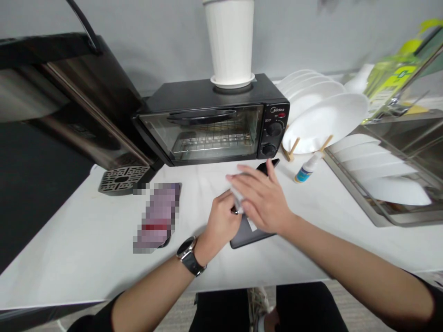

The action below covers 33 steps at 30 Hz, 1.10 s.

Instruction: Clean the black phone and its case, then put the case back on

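Note:
My left hand (224,214), with a black watch on its wrist, is closed around something dark and shiny that mostly hides in its grip. Over it lies my right hand (259,196), fingers stretched out and slightly blurred. A whitish, smeared thing (238,198) shows between the two hands; its kind is unclear. Beneath them a dark grey flat object (247,237) rests on the white counter, partly covered. A black item (269,166) sticks out behind my right fingers. To the right stands a small white spray bottle (307,168) with a blue label.
A pixelated phone-shaped object (159,214) lies left of my hands. Behind stand a black toaster oven (207,133) carrying a white pot (230,41), and a coffee machine (83,101). White plates (325,122) in a rack and a sink (367,207) with bowls are right.

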### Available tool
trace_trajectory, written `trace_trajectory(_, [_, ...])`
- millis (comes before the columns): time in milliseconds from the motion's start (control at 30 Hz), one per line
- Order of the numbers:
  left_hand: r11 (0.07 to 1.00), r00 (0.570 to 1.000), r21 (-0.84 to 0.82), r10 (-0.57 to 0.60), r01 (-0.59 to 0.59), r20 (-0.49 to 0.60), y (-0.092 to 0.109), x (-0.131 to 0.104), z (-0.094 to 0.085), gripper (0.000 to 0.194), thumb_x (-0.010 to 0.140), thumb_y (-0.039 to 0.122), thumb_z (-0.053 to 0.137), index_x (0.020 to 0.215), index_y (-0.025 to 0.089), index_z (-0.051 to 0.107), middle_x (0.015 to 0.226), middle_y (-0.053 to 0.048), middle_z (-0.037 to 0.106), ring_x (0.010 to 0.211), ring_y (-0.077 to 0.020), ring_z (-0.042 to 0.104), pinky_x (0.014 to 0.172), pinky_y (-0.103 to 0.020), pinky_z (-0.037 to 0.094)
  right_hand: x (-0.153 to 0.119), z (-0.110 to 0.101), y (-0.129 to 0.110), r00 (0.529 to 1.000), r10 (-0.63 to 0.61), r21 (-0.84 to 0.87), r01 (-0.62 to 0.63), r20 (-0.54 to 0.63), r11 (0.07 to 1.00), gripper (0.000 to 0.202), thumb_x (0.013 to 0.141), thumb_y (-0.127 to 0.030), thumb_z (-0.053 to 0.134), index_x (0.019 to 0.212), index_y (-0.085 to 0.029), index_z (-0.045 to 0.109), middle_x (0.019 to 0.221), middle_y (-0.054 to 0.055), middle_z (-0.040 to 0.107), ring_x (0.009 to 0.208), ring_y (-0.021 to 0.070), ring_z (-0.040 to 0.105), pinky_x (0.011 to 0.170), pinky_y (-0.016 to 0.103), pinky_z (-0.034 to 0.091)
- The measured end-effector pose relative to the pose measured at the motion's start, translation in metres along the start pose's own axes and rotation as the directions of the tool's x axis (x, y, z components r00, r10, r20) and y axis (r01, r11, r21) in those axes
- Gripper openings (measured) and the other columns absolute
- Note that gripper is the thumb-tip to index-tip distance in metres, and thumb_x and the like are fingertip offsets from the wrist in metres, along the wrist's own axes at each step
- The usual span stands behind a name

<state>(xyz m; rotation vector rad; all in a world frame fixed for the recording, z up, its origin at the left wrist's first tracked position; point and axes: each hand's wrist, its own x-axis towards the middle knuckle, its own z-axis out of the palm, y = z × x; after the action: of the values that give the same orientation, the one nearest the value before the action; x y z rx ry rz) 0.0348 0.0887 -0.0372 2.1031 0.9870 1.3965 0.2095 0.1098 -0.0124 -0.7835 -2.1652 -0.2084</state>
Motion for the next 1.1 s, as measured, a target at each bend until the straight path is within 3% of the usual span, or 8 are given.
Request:
trace_trajectory(100, [1.0,1.0,0.01,0.012,-0.011,-0.017,0.002,-0.001,-0.002,0.015,0.088,0.009,0.063,0.091,0.018,0.074,0.088,-0.004,0.078,0.08,-0.0198,0.076,0.074,-0.029,0.063,0.0,0.0,-0.003,0.999,-0.034,-0.006,0.034,-0.001,0.999,0.05,0.108,-0.036,0.034,0.155,-0.025,0.046,0.134,0.005,0.072,0.14,0.0253,0.057,0.133,0.056,0.004])
trace_trajectory(267, [0.998,1.0,-0.054,0.01,-0.011,-0.012,0.02,0.005,-0.006,0.036,0.097,0.01,0.063,0.13,0.022,0.073,0.132,-0.006,0.074,0.119,-0.0216,0.073,0.107,-0.034,0.059,0.001,-0.01,0.03,0.917,0.313,-0.07,-0.339,-0.246,0.938,0.046,0.109,-0.033,0.025,0.127,-0.029,0.067,0.117,0.004,0.076,0.132,0.0296,0.06,0.13,0.063,0.005])
trace_trajectory(400, [1.0,0.992,-0.024,-0.014,0.011,-0.123,0.025,0.004,-0.006,0.021,0.091,0.012,0.072,0.11,0.019,0.079,0.106,-0.002,0.082,0.091,-0.0169,0.079,0.087,-0.023,0.062,0.002,-0.009,0.015,0.958,0.184,-0.053,-0.2,-0.221,0.978,0.044,0.109,-0.038,0.027,0.119,-0.031,0.069,0.115,0.002,0.076,0.124,0.0276,0.063,0.129,0.058,0.015])
trace_trajectory(533, [0.991,0.979,-0.007,-0.133,0.134,-0.157,0.029,0.003,-0.005,0.009,0.082,0.011,0.074,0.088,0.017,0.073,0.067,0.007,0.068,0.055,-0.0068,0.059,0.056,-0.013,0.05,0.002,-0.005,-0.003,0.983,-0.029,-0.095,0.012,-0.18,0.995,0.041,0.11,-0.041,0.028,0.118,-0.028,0.067,0.106,0.002,0.075,0.092,0.0228,0.064,0.102,0.047,0.039])
trace_trajectory(700, [0.971,0.975,-0.113,-0.219,0.213,-0.044,0.043,0.004,-0.009,0.014,0.086,0.024,0.073,0.098,0.017,0.07,0.078,0.001,0.071,0.066,-0.0113,0.063,0.061,-0.018,0.053,0.001,-0.005,0.008,0.951,0.145,-0.101,-0.178,-0.272,0.979,0.041,0.111,-0.038,0.026,0.091,-0.024,0.059,0.084,0.005,0.064,0.077,0.0232,0.053,0.079,0.044,0.035])
trace_trajectory(800, [0.98,0.982,-0.068,-0.186,0.186,-0.004,0.046,-0.001,-0.01,0.016,0.09,0.029,0.07,0.081,0.017,0.066,0.063,0.002,0.062,0.056,-0.0106,0.055,0.052,-0.018,0.046,0.001,-0.002,0.009,0.924,0.268,-0.024,-0.285,-0.274,0.958,0.044,0.111,-0.037,0.021,0.083,-0.025,0.052,0.076,0.003,0.057,0.072,0.0222,0.051,0.077,0.043,0.035])
trace_trajectory(967, [0.989,0.986,0.122,-0.062,0.081,-0.153,0.039,-0.006,-0.009,0.044,0.093,0.027,0.068,0.058,0.019,0.043,0.05,0.006,0.042,0.046,-0.0062,0.039,0.049,-0.019,0.037,0.001,0.003,-0.004,0.918,0.354,0.125,-0.336,-0.18,0.934,0.044,0.112,-0.036,0.022,0.074,-0.026,0.042,0.059,-0.002,0.044,0.054,0.0172,0.043,0.061,0.034,0.033])
trace_trajectory(1100, [0.992,0.972,0.021,-0.117,0.124,-0.204,0.032,0.002,-0.012,0.03,0.099,0.038,0.063,0.077,0.018,0.062,0.068,0.001,0.06,0.062,-0.0112,0.055,0.062,-0.021,0.05,-0.001,0.002,-0.01,0.931,0.332,0.161,-0.308,-0.151,0.938,0.043,0.112,-0.039,0.026,0.076,-0.025,0.044,0.055,-0.004,0.041,0.048,0.0143,0.042,0.053,0.03,0.03])
